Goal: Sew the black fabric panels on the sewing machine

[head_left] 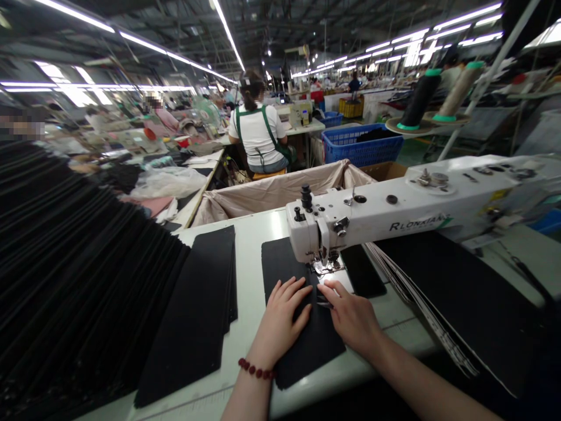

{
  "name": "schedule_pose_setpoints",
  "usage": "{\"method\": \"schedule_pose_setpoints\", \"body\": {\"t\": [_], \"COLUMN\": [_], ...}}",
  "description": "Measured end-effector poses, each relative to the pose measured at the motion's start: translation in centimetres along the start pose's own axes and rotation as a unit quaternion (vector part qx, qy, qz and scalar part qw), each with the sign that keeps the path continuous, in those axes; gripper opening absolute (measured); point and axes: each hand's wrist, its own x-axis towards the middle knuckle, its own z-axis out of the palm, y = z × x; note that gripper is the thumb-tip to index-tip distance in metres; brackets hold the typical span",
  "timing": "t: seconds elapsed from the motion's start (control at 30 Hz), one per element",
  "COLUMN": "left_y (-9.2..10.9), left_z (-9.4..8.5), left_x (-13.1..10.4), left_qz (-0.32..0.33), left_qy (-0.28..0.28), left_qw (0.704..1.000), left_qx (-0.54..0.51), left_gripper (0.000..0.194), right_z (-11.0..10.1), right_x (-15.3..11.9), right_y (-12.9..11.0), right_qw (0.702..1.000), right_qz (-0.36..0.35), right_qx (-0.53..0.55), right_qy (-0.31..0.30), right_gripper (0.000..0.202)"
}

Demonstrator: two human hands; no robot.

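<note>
A long black fabric panel (318, 336) lies flat under the head of a white sewing machine (307, 231), its upper end left of the presser foot (325, 266). My left hand (287, 313) rests on the panel with fingers spread, holding nothing; a dark red beaded bracelet (256, 369) circles the wrist. My right hand (353, 316) is at the panel's right edge, close in front of the foot. Its index finger points forward while the other fingers curl around what look like thread snips (323, 302), of which only silvery tips show.
Several black panels (193, 310) lie to the left, beside a tall black stack (79, 275). Right of the needle is a black phone-like slab (363, 269), then more layered panels (456, 286). Behind are a cloth-lined bin (272, 193), a blue basket (362, 146) and a seated person (259, 131).
</note>
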Motion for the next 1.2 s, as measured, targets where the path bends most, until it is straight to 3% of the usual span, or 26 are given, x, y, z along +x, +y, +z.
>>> {"method": "schedule_pose_setpoints", "body": {"t": [0.97, 1.2], "left_y": [-0.1, -0.3], "left_z": [0.5, 1.4], "left_x": [0.1, 0.5], "left_qz": [-0.015, -0.036], "left_qy": [0.008, 0.007], "left_qw": [1.0, 0.998], "left_qx": [0.019, 0.046], "left_gripper": [0.037, 0.047], "right_z": [0.6, 0.8], "right_x": [0.0, 0.0], "right_y": [0.3, 0.5], "right_qw": [1.0, 1.0], "right_qz": [-0.016, -0.017], "right_qx": [-0.006, -0.007], "right_qy": [0.022, 0.024], "right_gripper": [0.058, 0.058]}}
